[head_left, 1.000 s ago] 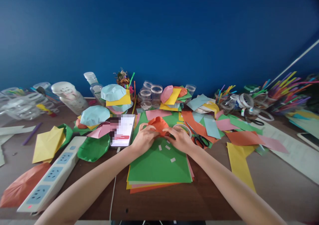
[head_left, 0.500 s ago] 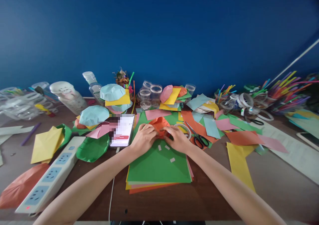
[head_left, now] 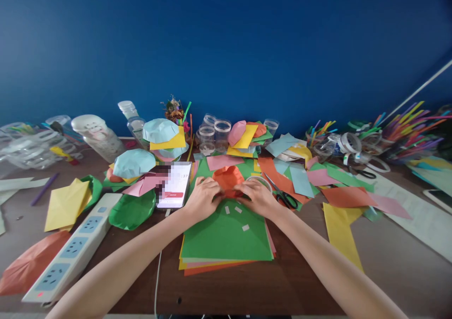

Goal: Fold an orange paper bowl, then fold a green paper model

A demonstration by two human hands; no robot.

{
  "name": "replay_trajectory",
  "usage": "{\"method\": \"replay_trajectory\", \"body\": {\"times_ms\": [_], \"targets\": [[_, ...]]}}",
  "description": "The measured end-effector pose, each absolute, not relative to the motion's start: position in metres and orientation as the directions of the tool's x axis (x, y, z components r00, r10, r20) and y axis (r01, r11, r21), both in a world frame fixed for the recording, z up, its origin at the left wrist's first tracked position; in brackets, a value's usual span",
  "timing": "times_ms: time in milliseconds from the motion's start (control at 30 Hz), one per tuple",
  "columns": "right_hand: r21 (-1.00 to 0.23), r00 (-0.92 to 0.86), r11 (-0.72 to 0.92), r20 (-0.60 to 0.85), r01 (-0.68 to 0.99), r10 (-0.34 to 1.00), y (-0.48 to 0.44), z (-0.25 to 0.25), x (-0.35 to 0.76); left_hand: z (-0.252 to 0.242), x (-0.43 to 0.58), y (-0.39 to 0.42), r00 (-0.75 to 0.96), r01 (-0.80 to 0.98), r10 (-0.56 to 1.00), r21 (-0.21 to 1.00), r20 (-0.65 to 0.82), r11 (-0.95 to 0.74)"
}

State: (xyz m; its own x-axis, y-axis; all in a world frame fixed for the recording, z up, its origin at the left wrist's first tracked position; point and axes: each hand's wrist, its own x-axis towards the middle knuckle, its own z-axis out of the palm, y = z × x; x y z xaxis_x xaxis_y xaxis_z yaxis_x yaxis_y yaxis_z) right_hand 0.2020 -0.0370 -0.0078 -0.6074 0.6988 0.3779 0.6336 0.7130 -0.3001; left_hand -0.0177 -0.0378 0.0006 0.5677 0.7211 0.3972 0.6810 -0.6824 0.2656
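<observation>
Left hand (head_left: 203,199): fingers half curled, holding the left side of the folded orange paper (head_left: 229,180); forearm reaches in from the lower left.
Right hand (head_left: 259,199): fingers half curled, holding the paper's right side; forearm reaches in from the lower right.
Orange paper: raised slightly between both hands, over the far half of the green paper stack (head_left: 226,239).
Grip: fingertips press inward from opposite sides, keeping the folded shape steady.
Things: white tape pieces (head_left: 238,209) lie on the stack, just before the hands; a clear tape roll (head_left: 260,180) sits just behind the right hand.
Rest: black-handled scissors (head_left: 284,200) lie right of the stack; a white power strip (head_left: 72,248) lies well left.
</observation>
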Motion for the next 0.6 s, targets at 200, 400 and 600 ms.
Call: {"method": "replay_trajectory", "body": {"times_ms": [200,400,600], "targets": [[-0.327,-0.574,0.694,0.395,0.641,0.717,-0.038,-0.006,0.201,0.000,-0.018,-0.038,0.578,0.669,0.712,0.267,0.399,-0.694],[-0.402,-0.528,0.658,0.394,0.637,0.752,-0.040,-0.006,0.197,0.001,-0.018,-0.038,0.592,0.670,0.708,0.253,0.384,-0.698],[-0.433,-0.487,0.627,0.397,0.648,0.778,-0.043,-0.009,0.192,0.002,-0.016,-0.040,0.582,0.688,0.723,0.248,0.373,-0.682]]}}
